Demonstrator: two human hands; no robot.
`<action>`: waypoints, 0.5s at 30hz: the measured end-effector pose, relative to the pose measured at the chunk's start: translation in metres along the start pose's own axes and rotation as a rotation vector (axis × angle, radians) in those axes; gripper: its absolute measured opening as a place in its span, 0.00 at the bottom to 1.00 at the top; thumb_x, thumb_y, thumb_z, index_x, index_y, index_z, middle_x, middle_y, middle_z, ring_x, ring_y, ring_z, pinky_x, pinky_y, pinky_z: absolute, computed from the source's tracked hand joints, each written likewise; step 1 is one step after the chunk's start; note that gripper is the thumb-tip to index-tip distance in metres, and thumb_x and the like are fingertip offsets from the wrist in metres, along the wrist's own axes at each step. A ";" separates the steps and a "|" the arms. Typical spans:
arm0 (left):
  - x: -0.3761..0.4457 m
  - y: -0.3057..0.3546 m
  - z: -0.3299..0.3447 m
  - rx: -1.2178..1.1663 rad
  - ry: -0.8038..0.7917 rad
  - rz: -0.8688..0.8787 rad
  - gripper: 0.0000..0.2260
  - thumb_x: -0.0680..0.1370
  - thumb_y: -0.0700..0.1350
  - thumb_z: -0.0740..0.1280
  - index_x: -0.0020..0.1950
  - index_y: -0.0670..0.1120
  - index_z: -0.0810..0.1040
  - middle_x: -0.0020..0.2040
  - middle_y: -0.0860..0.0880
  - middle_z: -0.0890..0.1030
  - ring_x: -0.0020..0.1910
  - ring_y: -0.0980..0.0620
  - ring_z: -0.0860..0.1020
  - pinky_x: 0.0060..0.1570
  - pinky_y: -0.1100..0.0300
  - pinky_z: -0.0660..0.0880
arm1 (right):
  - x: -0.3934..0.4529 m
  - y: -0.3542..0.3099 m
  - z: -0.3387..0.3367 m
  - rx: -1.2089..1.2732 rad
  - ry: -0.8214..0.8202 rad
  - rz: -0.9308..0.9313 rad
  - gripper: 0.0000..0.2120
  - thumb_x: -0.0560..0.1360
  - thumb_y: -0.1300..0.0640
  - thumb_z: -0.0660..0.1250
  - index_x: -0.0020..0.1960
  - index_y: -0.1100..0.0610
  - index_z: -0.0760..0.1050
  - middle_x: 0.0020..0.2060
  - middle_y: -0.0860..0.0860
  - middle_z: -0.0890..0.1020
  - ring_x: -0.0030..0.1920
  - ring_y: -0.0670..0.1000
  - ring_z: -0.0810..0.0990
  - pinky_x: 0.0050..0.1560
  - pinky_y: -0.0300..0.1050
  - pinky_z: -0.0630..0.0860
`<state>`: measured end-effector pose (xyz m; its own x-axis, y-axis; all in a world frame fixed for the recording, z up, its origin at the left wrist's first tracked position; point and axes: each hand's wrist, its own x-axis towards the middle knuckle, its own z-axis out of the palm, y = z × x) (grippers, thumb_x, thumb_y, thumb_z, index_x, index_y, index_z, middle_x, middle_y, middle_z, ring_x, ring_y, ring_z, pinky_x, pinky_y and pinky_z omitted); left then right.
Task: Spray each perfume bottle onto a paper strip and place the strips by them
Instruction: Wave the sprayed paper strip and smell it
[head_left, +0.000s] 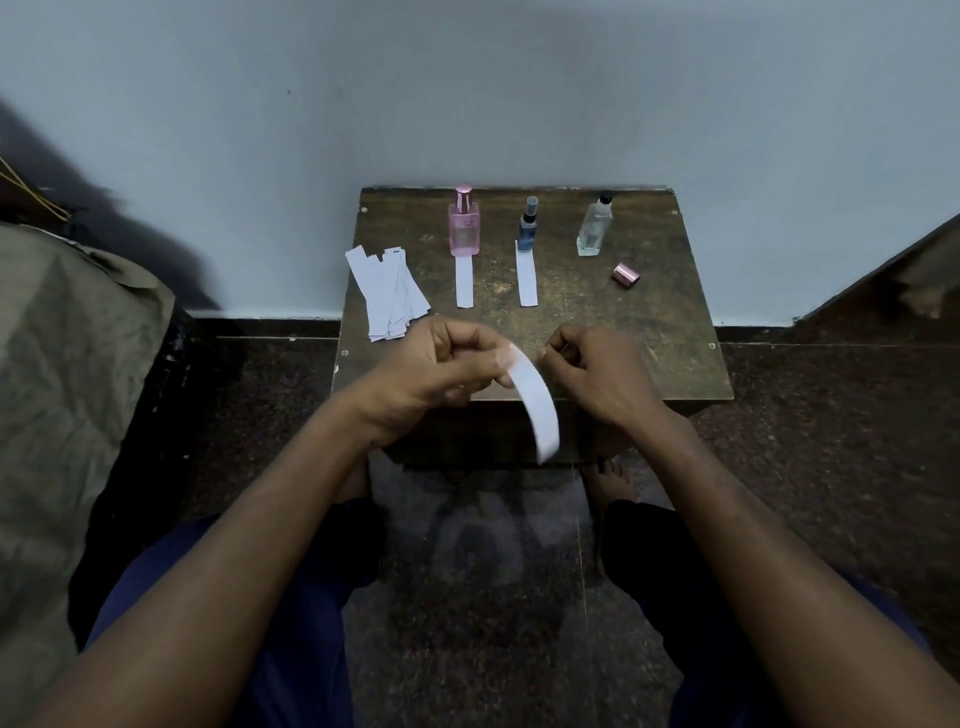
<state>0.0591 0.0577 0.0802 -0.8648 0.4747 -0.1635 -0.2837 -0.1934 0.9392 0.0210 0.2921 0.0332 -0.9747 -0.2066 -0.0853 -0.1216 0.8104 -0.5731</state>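
With strips already lying in front of the pink bottle and blue bottle beyond our fingers, our left hand pinches a fresh paper strip, our right hand curls empty beside it, leaving the clear bottle on the bench to spray.

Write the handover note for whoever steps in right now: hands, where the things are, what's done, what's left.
Left hand: grip shut on a fresh paper strip, hanging down over the table's near edge.
Right hand: fingers curled, nothing visible in it.
Pink bottle and blue bottle each have a strip laid in front.
Clear bottle has no strip yet.
Spare strips at the table's left edge; pink cap lies loose at right.
Left: spray the clear bottle onto the held strip and lay it by that bottle.
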 end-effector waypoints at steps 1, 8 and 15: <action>0.000 0.001 0.000 -0.130 -0.012 -0.012 0.09 0.70 0.55 0.83 0.42 0.52 0.88 0.36 0.56 0.82 0.37 0.56 0.72 0.40 0.60 0.67 | 0.000 0.000 -0.001 0.003 -0.003 0.000 0.07 0.82 0.50 0.69 0.49 0.52 0.83 0.36 0.48 0.85 0.38 0.48 0.82 0.40 0.47 0.73; 0.002 0.001 -0.004 0.811 0.277 -0.063 0.04 0.77 0.50 0.79 0.46 0.50 0.89 0.38 0.57 0.88 0.36 0.64 0.83 0.42 0.68 0.77 | -0.001 -0.001 -0.002 0.009 0.003 -0.014 0.07 0.81 0.50 0.69 0.49 0.52 0.83 0.37 0.48 0.85 0.39 0.49 0.83 0.43 0.48 0.77; 0.003 0.005 0.006 -0.202 0.125 -0.015 0.04 0.73 0.45 0.79 0.39 0.51 0.88 0.31 0.57 0.79 0.29 0.60 0.66 0.31 0.66 0.58 | 0.000 -0.001 -0.002 0.013 -0.008 -0.014 0.07 0.81 0.51 0.69 0.48 0.52 0.82 0.37 0.49 0.86 0.39 0.50 0.84 0.46 0.53 0.80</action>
<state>0.0578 0.0634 0.0858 -0.9007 0.3718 -0.2249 -0.3635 -0.3611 0.8587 0.0211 0.2926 0.0351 -0.9713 -0.2227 -0.0834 -0.1332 0.8004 -0.5845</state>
